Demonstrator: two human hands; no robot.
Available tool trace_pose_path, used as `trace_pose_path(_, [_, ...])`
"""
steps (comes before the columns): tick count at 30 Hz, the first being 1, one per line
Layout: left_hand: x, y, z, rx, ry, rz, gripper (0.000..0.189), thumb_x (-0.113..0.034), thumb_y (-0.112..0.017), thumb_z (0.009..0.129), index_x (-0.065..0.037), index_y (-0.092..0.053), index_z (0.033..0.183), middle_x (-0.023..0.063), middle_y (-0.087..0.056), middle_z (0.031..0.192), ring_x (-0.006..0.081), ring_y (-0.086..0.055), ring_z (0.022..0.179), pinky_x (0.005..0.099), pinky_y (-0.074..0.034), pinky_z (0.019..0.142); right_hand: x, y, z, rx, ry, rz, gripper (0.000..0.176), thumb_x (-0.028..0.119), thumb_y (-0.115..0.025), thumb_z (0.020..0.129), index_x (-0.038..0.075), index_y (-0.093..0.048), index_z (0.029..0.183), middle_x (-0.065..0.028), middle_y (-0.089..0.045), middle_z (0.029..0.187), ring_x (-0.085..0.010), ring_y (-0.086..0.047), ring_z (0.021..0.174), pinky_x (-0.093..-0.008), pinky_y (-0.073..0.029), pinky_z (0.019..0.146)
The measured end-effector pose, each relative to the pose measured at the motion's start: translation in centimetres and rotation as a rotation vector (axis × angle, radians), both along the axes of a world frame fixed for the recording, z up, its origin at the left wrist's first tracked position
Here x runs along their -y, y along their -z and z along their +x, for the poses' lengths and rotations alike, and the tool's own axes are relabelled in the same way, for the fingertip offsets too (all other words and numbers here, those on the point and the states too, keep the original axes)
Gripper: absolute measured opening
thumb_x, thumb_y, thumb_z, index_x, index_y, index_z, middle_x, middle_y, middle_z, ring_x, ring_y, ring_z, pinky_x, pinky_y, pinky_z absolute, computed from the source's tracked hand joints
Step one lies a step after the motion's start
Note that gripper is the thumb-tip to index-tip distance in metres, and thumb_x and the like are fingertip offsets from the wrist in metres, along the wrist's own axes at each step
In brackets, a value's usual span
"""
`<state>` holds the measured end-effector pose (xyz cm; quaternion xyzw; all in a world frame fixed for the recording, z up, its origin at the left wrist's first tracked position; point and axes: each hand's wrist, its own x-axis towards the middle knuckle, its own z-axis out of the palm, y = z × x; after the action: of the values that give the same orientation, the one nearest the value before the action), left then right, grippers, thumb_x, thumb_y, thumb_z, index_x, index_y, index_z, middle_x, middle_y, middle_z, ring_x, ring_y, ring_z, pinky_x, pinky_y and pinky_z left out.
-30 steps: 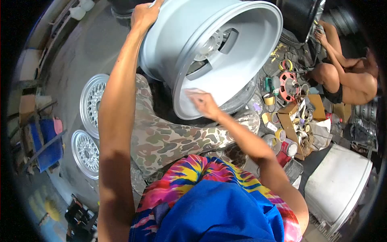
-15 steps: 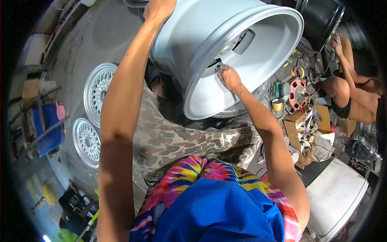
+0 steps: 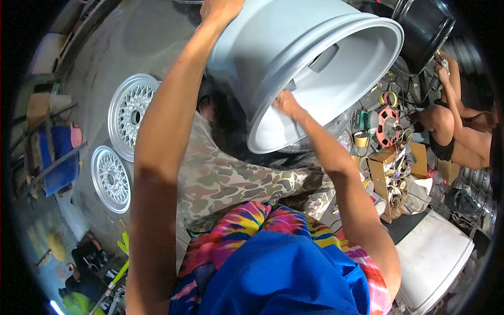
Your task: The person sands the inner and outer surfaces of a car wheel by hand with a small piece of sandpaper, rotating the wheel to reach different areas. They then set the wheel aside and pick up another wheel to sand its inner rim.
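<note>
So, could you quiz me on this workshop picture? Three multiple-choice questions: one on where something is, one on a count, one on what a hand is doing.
1. Where is the right hand?
A) inside the open barrel of the grey rim
B) on a tape roll
C) on a knee

2. How many mesh wheels lie on the floor at the left?
A) one
B) two
C) four

3. What is the left hand doing?
A) hanging free
B) gripping the rim's far edge
C) holding a can

Answers:
1 A, the hand reaches past the rim's lip.
2 B, two lie side by side.
3 B, the hand clasps that edge at the top of the picture.
</note>
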<state>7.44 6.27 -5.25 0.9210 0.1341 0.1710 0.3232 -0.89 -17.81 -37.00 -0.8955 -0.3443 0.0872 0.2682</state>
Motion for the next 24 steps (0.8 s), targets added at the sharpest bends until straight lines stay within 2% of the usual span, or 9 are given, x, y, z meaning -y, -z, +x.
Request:
trace_pose_path(1, [0.1, 0.1, -0.2, -0.006, 0.002, 0.002, 0.061, -0.061, -0.054, 0.089, -0.005, -0.073, 0.106, 0.0252, -0.068, 0.101, 0.042, -0.064, 0.101, 0.0455, -0.048, 0.088, -0.1, -1.7, -0.4, -0.012, -0.045, 0.077, 0.025, 0.03, -0.055, 0.092, 0.012, -0.072, 0.097, -0.0158, -0.07, 0.099, -0.0369, -0.066, 0.088, -0.0472, -0.053, 0.083])
trace_pose_path(2, [0.1, 0.0, -0.2, -0.002, 0.011, 0.012, 0.06, -0.06, -0.054, 0.089, -0.005, -0.073, 0.106, 0.0256, -0.068, 0.101, 0.0419, -0.064, 0.101, 0.0458, -0.049, 0.087, 0.9, -3.9, 0.5, -0.065, 0.02, -0.296, 0.025, 0.03, -0.055, 0.092, 0.011, -0.072, 0.095, -0.0164, -0.07, 0.094, -0.0369, -0.067, 0.086, -0.047, -0.053, 0.083])
trace_pose_path(9, [0.0, 0.2, -0.4, 0.022, -0.031, -0.023, 0.058, -0.059, -0.055, 0.089, -0.004, -0.073, 0.101, 0.0263, -0.068, 0.097, 0.0424, -0.065, 0.099, 0.0461, -0.049, 0.085, -2.0, -0.6, -1.8, 0.087, 0.097, -0.022, 0.04, 0.036, -0.053, 0.094, 0.001, -0.068, 0.082, -0.0221, -0.069, 0.085, -0.0377, -0.067, 0.083, -0.0485, -0.051, 0.082])
trace_pose_path(15, [-0.2, 0.4, -0.5, 0.084, 0.029, -0.002, 0.058, -0.058, -0.055, 0.089, -0.003, -0.073, 0.098, 0.0271, -0.067, 0.098, 0.0436, -0.064, 0.098, 0.0477, -0.048, 0.084, 1.9, -7.2, -0.6, -0.023, 0.027, -0.549, 0.037, 0.034, -0.051, 0.096, 0.005, -0.069, 0.079, -0.0185, -0.07, 0.083, -0.0339, -0.068, 0.081, -0.0444, -0.05, 0.081])
trace_pose_path(16, [-0.2, 0.5, -0.4, 0.091, 0.03, -0.008, 0.058, -0.058, -0.055, 0.089, -0.003, -0.073, 0.098, 0.0271, -0.067, 0.098, 0.0436, -0.064, 0.098, 0.0477, -0.048, 0.084, 0.8, -7.5, -2.3, 0.017, 0.071, -0.434, 0.035, 0.031, -0.052, 0.095, 0.004, -0.069, 0.08, -0.0181, -0.071, 0.084, -0.0333, -0.068, 0.081, -0.0456, -0.049, 0.084])
trace_pose_path(19, [-0.9, 0.6, -0.1, 0.098, -0.003, 0.046, 0.058, -0.057, -0.054, 0.09, -0.002, -0.072, 0.097, 0.0273, -0.067, 0.097, 0.0438, -0.063, 0.098, 0.0484, -0.048, 0.083, -1.9, -10.3, -7.2, -0.119, 0.198, 0.077, 0.026, 0.024, -0.054, 0.095, 0.005, -0.072, 0.095, -0.017, -0.071, 0.093, -0.0329, -0.069, 0.086, -0.0427, -0.05, 0.091])
trace_pose_path(22, [-0.6, 1.0, -0.6, 0.112, 0.072, -0.024, 0.056, -0.054, -0.053, 0.092, -0.001, -0.071, 0.099, 0.0271, -0.067, 0.098, 0.0451, -0.062, 0.099, 0.048, -0.048, 0.084, 3.8, -3.9, -4.2, 0.243, -0.045, 0.003, 0.034, 0.013, -0.052, 0.091, 0.005, -0.063, 0.123, -0.0169, -0.07, 0.108, -0.0311, -0.067, 0.096, -0.0402, -0.05, 0.094])
trace_pose_path(23, [-1.2, 1.5, -0.6, 0.094, 0.108, -0.004, 0.055, -0.052, -0.051, 0.094, -0.001, -0.07, 0.104, 0.0272, -0.067, 0.101, 0.0446, -0.062, 0.101, 0.0471, -0.048, 0.086, 5.8, -4.5, -2.6, 0.067, 0.043, -0.294, 0.037, 0.012, -0.052, 0.09, 0.002, -0.061, 0.125, -0.0176, -0.065, 0.121, -0.0296, -0.063, 0.11, -0.0418, -0.043, 0.104])
trace_pose_path(24, [-1.9, 1.8, -0.9, 0.076, 0.138, 0.017, 0.054, -0.051, -0.049, 0.096, -0.001, -0.069, 0.108, 0.0274, -0.067, 0.104, 0.0441, -0.062, 0.103, 0.0462, -0.048, 0.087, 8.6, -3.5, -1.0, 0.367, -0.029, -0.205, 0.038, 0.011, -0.05, 0.091, -0.002, -0.06, 0.125, -0.0192, -0.06, 0.131, -0.03, -0.056, 0.123, -0.0437, -0.037, 0.11])
